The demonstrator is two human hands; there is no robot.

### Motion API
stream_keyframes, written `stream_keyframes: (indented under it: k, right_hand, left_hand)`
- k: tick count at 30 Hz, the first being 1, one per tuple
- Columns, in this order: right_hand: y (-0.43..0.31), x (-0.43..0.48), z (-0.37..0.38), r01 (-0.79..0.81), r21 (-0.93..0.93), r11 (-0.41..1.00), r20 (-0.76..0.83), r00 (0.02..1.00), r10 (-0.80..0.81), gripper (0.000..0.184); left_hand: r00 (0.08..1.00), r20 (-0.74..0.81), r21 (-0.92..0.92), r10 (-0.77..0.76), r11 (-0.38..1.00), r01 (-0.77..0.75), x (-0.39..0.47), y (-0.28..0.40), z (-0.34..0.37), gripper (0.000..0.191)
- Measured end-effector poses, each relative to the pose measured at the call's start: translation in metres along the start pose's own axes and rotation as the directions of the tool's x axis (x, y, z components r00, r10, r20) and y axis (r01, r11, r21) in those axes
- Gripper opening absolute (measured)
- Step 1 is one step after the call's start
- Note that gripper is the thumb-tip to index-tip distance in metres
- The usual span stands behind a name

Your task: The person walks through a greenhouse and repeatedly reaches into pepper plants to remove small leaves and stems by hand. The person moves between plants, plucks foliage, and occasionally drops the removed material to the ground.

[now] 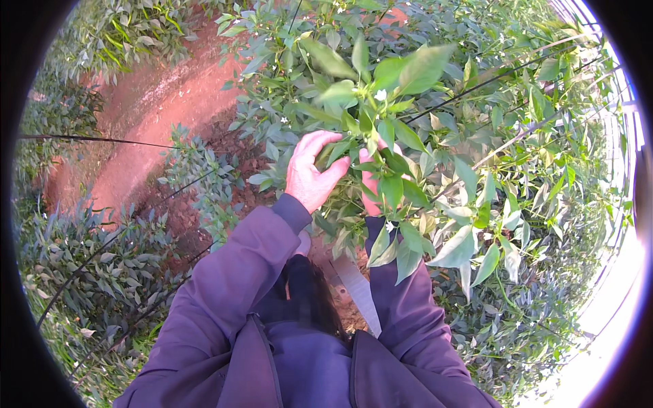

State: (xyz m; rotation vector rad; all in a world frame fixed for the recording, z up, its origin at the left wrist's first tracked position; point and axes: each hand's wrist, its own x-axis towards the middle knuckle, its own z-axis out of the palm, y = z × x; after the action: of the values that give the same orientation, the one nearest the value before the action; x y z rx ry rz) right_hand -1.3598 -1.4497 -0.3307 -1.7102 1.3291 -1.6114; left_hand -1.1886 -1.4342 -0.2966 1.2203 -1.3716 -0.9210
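Note:
A leafy pepper plant (390, 178) with small white flowers rises before me at the centre. My left hand (314, 171) is at the left side of its upper shoot, thumb and fingers apart, with green leaves in the gap between them. Across the shoot, my right hand (371, 183) reaches up among the leaves. Foliage covers most of its fingers, so whether it grips a stem is hidden. One white flower (380, 95) stands out on the shoot above both hands.
Dark support strings (469, 92) cross the plants at right, and another string (97, 138) spans the left. A reddish soil path (148, 132) runs between the rows. Long green peppers (120, 31) hang at upper left. A pale strip (357, 293) lies on the ground below my right forearm.

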Motion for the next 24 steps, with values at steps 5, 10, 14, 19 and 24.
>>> stream_keyframes:
  k: [5,10,14,19,24]
  right_hand:
    - [0.015,0.005,-0.006,0.030,-0.105,0.994,0.082,0.996,-0.021,0.057]
    - [0.020,0.010,-0.008,-0.330,0.081,0.940,0.225,0.925,0.305,0.057]
    - [-0.013,0.009,-0.007,-0.050,-0.092,0.995,0.078,0.995,0.057,0.058]
    - [-0.062,0.031,-0.001,-0.286,0.031,0.958,-0.118,0.950,0.288,0.054]
    - [-0.076,0.067,0.008,-0.250,0.730,0.636,-0.188,0.821,0.539,0.054]
  left_hand:
    - [1.000,-0.002,-0.071,-0.002,0.997,0.002,0.028,0.034,-0.001,0.037]
    - [0.999,-0.004,-0.066,0.032,0.997,-0.032,0.053,0.049,0.007,0.032]
    - [0.991,-0.040,0.141,0.129,0.982,-0.122,0.070,0.053,0.010,0.030]
    - [0.990,0.053,0.279,0.130,0.950,-0.140,0.090,0.057,0.016,0.023]
    - [0.998,0.061,0.177,0.027,0.984,-0.037,0.102,0.060,0.028,0.022]
